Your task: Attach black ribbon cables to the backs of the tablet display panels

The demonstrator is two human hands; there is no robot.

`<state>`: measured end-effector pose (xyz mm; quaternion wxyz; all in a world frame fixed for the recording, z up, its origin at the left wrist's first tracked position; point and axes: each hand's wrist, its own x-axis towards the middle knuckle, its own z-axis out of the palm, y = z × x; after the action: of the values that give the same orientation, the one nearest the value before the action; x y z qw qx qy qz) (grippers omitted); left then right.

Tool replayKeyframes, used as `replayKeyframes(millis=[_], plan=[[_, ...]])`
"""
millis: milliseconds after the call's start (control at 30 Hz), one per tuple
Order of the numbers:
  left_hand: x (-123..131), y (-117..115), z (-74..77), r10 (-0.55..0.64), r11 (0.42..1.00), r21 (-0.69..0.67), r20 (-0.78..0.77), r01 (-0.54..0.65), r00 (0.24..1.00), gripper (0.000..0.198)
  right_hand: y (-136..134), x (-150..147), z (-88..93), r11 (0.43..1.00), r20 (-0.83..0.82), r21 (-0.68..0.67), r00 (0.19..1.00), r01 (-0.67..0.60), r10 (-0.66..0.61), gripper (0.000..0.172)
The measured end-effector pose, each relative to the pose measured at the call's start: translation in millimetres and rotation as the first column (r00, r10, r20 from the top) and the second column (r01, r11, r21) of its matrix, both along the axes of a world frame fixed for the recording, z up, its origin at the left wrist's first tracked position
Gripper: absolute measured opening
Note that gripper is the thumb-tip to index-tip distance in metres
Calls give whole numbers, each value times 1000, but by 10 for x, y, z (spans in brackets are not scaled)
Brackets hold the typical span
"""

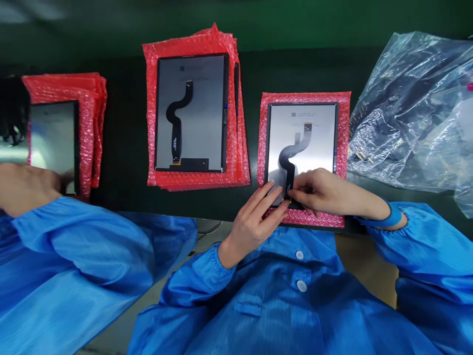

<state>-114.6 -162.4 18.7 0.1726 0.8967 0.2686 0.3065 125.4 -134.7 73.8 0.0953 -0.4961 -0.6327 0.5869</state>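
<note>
A display panel [321, 148] lies back side up on a pink bubble-wrap sheet [342, 133] in front of me. A black S-shaped flex cable [287, 162] runs over its back. At the cable's lower end, my right hand [320, 192] has its thumb and fingers pinched together on the cable. My left hand [256, 217] rests at the panel's lower left edge, fingers spread, with the fingertips close to the cable's base and nothing held.
A second panel [203, 123] with a cable lies on stacked pink bubble wrap [151, 113] at centre left. Far left, a co-worker's hand [29, 185] touches another panel [55, 128]. A clear plastic bag [417, 113] with cables lies at the right.
</note>
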Motion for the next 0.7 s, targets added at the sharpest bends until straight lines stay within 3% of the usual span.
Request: replayKeyframes(millis=[200, 367, 533, 600, 700], plan=[[-61, -32, 17, -24, 999, -31, -116, 20, 993, 41, -1, -26, -14, 1000, 3, 24, 1000, 16, -16, 31], [-19, -27, 63, -3, 1000, 1, -152, 3, 988, 38, -17, -28, -68, 996, -92, -51, 993, 75, -80, 28], [-38, 35, 93, -28, 989, -148, -87, 15, 996, 40, 7, -23, -95, 938, -158, -127, 927, 324, -341, 15], [-77, 61, 115, 48, 978, -203, -26, -52, 999, 33, 35, 9, -98, 876, -160, -105, 861, 471, -483, 24], [-128, 80, 189, 340, 918, -212, -16, -335, 940, 16, 68, 86, -130, 804, -181, 26, 793, 595, -581, 40]])
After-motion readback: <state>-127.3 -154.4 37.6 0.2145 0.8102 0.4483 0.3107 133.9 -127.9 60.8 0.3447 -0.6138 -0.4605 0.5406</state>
